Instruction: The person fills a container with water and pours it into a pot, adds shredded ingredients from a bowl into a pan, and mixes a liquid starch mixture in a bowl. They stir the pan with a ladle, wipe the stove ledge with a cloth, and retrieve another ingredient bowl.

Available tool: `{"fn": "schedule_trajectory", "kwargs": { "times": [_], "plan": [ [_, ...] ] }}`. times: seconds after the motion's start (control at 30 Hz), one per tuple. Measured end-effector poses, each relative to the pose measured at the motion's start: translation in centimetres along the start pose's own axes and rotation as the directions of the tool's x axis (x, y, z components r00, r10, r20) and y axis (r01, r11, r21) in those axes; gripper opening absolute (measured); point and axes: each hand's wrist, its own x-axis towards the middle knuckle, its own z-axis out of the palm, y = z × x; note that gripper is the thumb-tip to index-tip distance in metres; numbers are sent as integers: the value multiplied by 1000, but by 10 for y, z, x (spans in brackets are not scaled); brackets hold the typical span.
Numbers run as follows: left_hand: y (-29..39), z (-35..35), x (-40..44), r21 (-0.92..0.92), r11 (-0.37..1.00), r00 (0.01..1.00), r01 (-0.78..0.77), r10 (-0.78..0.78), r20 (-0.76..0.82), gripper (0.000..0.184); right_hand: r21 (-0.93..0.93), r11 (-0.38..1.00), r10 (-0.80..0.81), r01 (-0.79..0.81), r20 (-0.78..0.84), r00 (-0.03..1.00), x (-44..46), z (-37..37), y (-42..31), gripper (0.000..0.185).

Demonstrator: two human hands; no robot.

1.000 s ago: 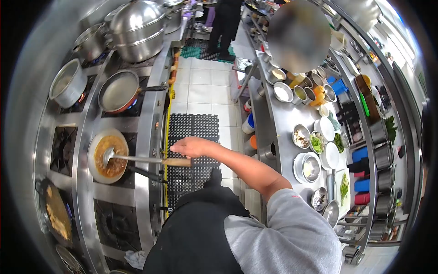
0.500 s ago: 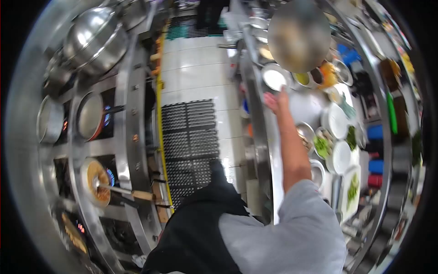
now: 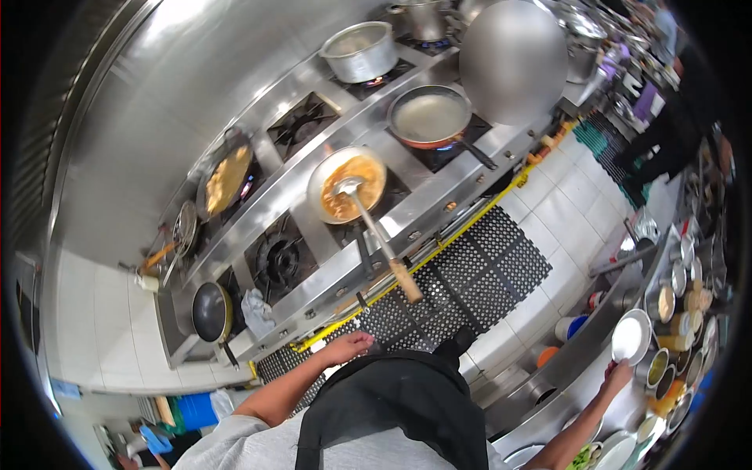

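Head view: the right hand [image 3: 617,377] is at the near rim of a bowl of white contents [image 3: 630,337], its fingers touching the edge; whether they close around it, I cannot tell. This bowl lies just beyond the fingertips, over the metal counter [image 3: 560,423], beside small containers [image 3: 675,342]. The left hand [image 3: 350,347] hangs free, fingers loosely bent, in front of the stove [image 3: 345,270] and well apart from the bowl. A ladle [image 3: 376,231] rests in a sauce-filled pan [image 3: 315,188] on the stove, its wooden handle jutting past the edge.
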Motion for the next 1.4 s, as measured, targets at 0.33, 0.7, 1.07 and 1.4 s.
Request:
{"fn": "schedule_trajectory", "kwargs": {
  "times": [0.33, 0.7, 1.07, 1.4],
  "plan": [
    [27, -34, -119, -279, 899, 902, -337, 393, 176, 49, 16, 942, -167, 335, 888, 427, -385, 87, -210, 40],
    [-128, -138, -247, -712, 480, 836, -513, 467, -287, 87, -28, 830, 256, 557, 907, -335, -778, 215, -142, 31],
    [-286, -159, -345, -577, -12, 573, -816, -139, -808, 63, 123, 771, 552, 625, 361, -752, -1036, 263, -93, 52],
    [-479, -195, -452, -404, 12, 338, -915, -527, -780, 68, 324, 690, 647, 647, 124, -752, -1222, 257, -10, 45]
  ]
}}
